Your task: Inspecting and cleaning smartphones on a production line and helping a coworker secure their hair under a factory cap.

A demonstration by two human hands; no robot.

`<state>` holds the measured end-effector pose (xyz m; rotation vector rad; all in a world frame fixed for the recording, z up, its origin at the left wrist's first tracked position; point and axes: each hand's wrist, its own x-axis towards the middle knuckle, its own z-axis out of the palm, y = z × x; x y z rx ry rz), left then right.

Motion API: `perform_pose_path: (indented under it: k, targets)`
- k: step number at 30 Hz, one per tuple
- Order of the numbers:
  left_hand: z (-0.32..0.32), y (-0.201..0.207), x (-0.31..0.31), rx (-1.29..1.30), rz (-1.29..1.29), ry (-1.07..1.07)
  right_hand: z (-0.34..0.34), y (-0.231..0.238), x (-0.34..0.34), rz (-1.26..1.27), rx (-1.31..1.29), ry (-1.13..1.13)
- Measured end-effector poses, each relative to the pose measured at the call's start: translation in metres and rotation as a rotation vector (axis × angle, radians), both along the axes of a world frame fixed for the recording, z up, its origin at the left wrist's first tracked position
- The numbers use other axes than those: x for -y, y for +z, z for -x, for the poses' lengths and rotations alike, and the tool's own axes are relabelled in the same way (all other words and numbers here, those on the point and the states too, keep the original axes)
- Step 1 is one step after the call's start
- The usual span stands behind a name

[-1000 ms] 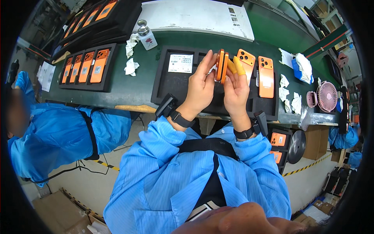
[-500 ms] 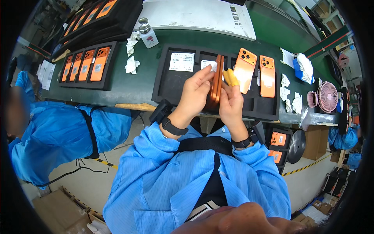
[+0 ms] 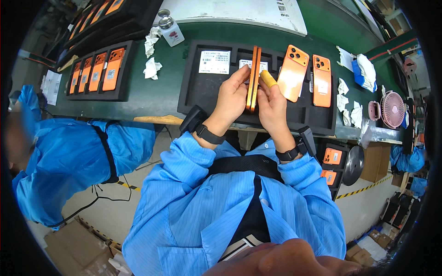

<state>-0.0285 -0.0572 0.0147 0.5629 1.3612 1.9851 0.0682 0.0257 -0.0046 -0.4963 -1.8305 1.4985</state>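
Two orange phones (image 3: 252,85) stand edge-on, side by side, between my hands, their narrow sides toward me. My left hand (image 3: 230,99) is closed on them from the left, thumb and fingers against the flat side. From the right, my right hand (image 3: 273,106) grips them, with a yellow finger cot (image 3: 268,78) on one finger. The phones are above a black foam tray (image 3: 202,89) with white labels in its slots. A tilted orange phone (image 3: 293,73) and another orange phone (image 3: 322,81) lie at the tray's right, camera side up.
At the left, a foam tray (image 3: 121,89) holds several orange phones beside crumpled tissues (image 3: 152,69) and a pump bottle (image 3: 171,33). More tissues (image 3: 356,115), a blue tissue box (image 3: 364,73) and a pink fan (image 3: 392,109) are at the right. A person in blue (image 3: 69,161) sits at left.
The two phones have turned slightly, so both thin edges and the line between them show more clearly. My hands still hold them; the whole view has shifted a little.
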Motion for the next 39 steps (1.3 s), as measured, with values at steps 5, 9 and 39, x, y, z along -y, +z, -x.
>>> perform_pose_path:
  k: [5,9,39]
  targets:
    - [0.003,0.002,0.003,-0.102,0.093,-0.074,0.001,0.010,0.000,0.015,0.070,0.000]
    - [0.002,0.003,0.006,-0.115,0.097,-0.093,-0.001,0.008,0.001,0.059,0.005,-0.010]
    - [0.002,-0.007,0.007,-0.183,-0.060,-0.037,-0.001,0.009,-0.001,0.067,-0.171,0.031]
